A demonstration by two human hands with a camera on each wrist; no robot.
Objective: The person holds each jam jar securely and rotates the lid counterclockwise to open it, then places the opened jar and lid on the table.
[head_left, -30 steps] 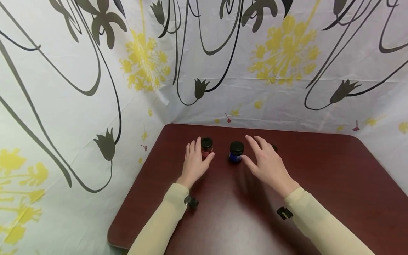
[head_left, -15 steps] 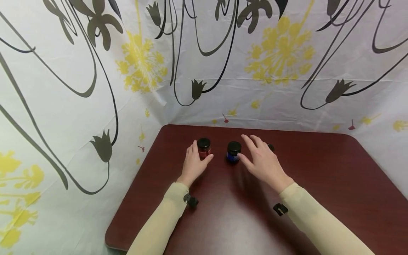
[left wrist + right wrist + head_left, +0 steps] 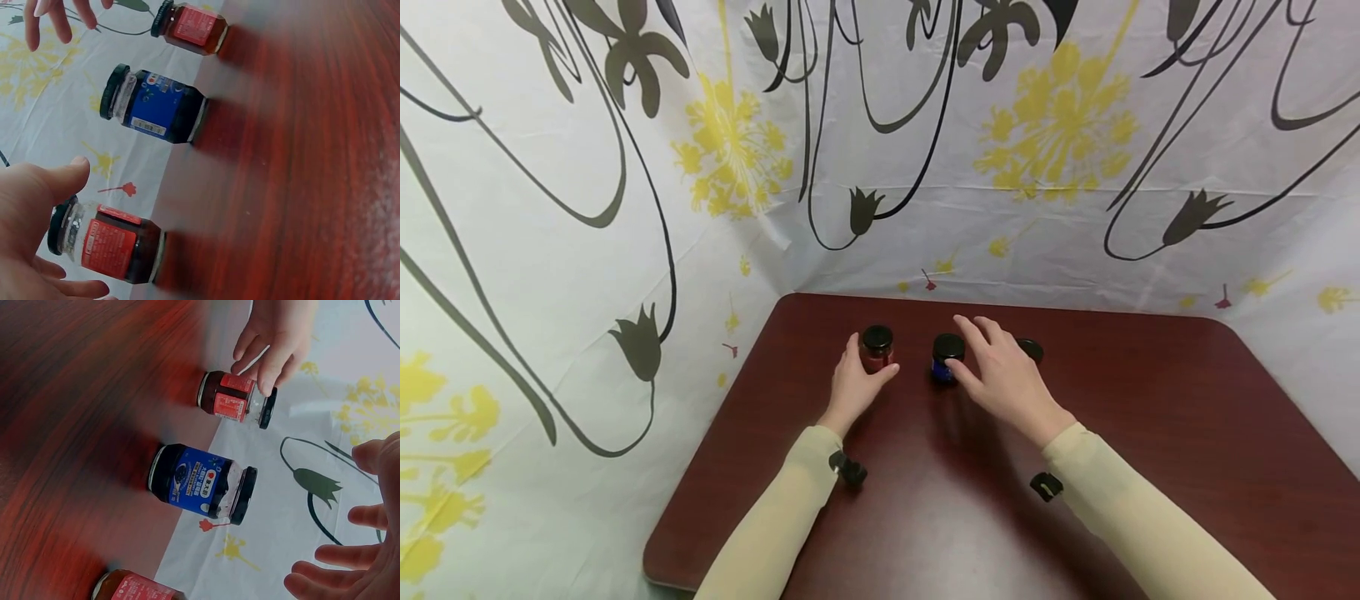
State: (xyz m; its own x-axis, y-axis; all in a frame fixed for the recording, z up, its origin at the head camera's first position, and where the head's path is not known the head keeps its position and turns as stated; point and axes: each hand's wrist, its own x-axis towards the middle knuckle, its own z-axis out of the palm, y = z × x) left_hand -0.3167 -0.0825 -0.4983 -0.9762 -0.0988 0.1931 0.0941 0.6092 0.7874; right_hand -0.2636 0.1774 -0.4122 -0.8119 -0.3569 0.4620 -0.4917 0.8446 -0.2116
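Note:
A jar with a red label and black lid (image 3: 877, 338) stands at the left on the table. My left hand (image 3: 854, 385) is around its near side, thumb to the right and fingers to the left; the left wrist view shows the thumb apart from the glass. A blue-labelled jar (image 3: 197, 481), also black-lidded, stands upright in the middle. My right hand (image 3: 1009, 379) hovers just right of it with spread, relaxed fingers and holds nothing. Behind that hand a third jar (image 3: 194, 28), with a red label, is mostly hidden in the head view.
All the jars stand on a dark red-brown table (image 3: 925, 500) with rounded corners. A white cloth (image 3: 1060, 242) printed with flowers hangs behind and to the left of it. A small black camera is worn on each wrist.
My left hand has come closer around the red-labelled jar. The right hand has shifted slightly left toward the blue-labelled jar, so more of the third jar's lid shows. The head view has turned slightly.

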